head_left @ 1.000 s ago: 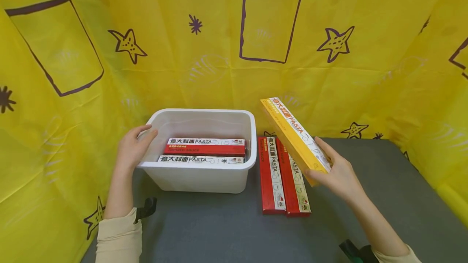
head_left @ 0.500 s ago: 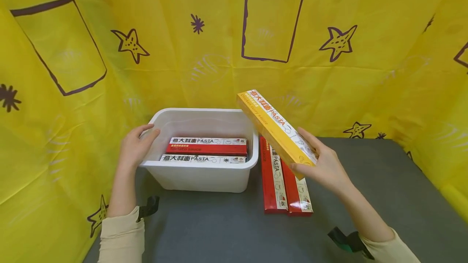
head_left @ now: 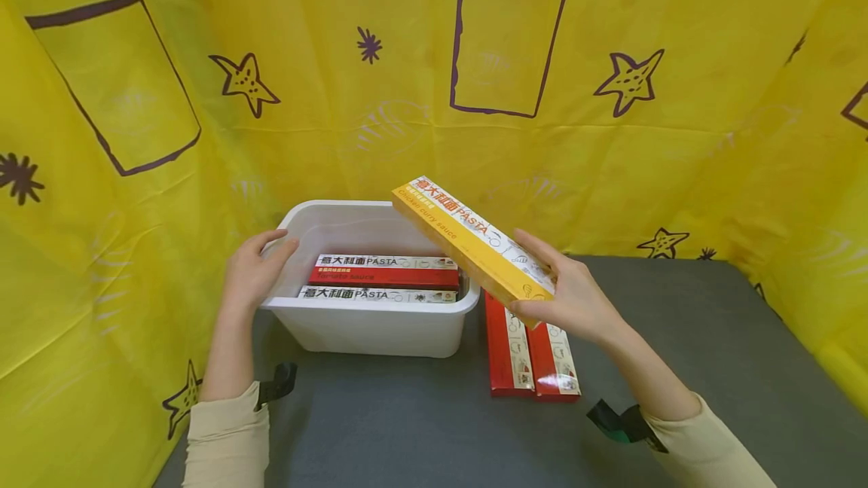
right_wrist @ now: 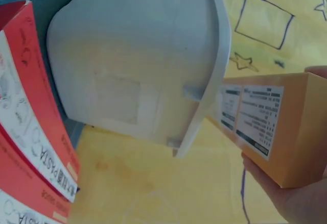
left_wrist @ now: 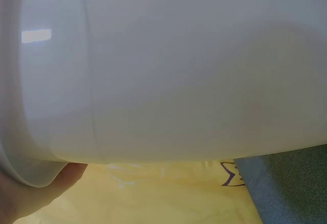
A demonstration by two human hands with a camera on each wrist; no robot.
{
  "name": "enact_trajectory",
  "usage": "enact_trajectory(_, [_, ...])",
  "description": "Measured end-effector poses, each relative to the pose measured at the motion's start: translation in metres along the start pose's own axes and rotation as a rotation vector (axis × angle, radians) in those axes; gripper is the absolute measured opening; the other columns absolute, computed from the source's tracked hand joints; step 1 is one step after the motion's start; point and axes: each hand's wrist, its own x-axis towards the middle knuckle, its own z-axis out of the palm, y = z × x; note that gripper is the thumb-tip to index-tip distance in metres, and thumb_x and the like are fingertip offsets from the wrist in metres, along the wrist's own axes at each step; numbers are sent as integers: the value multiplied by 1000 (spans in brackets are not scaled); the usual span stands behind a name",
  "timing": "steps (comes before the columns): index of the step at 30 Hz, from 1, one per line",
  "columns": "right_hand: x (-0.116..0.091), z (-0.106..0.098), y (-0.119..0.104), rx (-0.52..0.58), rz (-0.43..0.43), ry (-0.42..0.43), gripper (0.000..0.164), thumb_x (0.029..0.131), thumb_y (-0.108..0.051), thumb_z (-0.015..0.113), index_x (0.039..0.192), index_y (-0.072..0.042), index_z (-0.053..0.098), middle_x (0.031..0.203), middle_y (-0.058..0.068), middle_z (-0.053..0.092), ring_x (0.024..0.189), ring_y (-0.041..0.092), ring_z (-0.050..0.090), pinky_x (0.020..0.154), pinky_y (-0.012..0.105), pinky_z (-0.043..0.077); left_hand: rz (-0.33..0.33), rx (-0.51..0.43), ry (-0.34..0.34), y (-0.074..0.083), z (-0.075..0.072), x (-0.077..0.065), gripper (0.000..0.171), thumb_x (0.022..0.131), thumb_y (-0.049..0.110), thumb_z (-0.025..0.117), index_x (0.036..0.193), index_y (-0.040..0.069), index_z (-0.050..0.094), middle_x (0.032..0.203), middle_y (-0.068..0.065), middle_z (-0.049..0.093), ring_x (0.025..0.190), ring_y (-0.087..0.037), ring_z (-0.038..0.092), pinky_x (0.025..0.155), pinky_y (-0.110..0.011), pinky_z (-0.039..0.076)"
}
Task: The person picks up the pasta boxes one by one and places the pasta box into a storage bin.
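My right hand (head_left: 573,292) grips the near end of a yellow pasta box (head_left: 471,243) labelled chicken curry sauce. The box is tilted, and its far end overlaps the right part of a white plastic bin (head_left: 380,330) in the head view. In the right wrist view the yellow box (right_wrist: 255,124) shows a printed white label, with fingers along its sides. My left hand (head_left: 254,269) holds the bin's left rim. Inside the bin lie a red tomato sauce pasta box (head_left: 383,275) and, nearer the front, another pasta box (head_left: 380,295) with its white face showing.
Two red pasta boxes, a left one (head_left: 510,360) and a right one (head_left: 556,364), lie side by side on the dark grey table (head_left: 407,420), right of the bin. A yellow patterned cloth (head_left: 325,96) hangs behind and at both sides.
My right hand has carried the yellow pasta box left, from over the red boxes to the bin's right rim, turning it more crosswise. My left hand stays on the bin.
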Motion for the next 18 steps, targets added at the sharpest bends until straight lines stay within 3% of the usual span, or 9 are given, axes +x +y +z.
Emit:
enact_trajectory(4, [7,2,-5,-21,-15,-48,89,74,-23,78,151,-27,36,143,0,48,100,22,52,76,38,47,7,2,3,1,0,-1,62,97,48,52,138,2,52,143,-26,46,132,-46,38,107,-60,29])
enact_trajectory(11, [18,5,-9,-40,-65,-130,88,70,-21,77,150,-27,39,137,-2,52,96,21,53,68,35,49,5,0,4,2,-1,-2,62,97,48,51,138,2,52,143,-26,45,132,-46,38,107,-60,29])
enact_trajectory(18, [36,6,-13,-46,-111,-242,84,71,-28,74,148,-25,42,130,-1,55,96,20,53,72,36,47,14,3,10,1,-1,-1,62,97,47,52,138,1,53,142,-26,46,132,-46,39,106,-60,29])
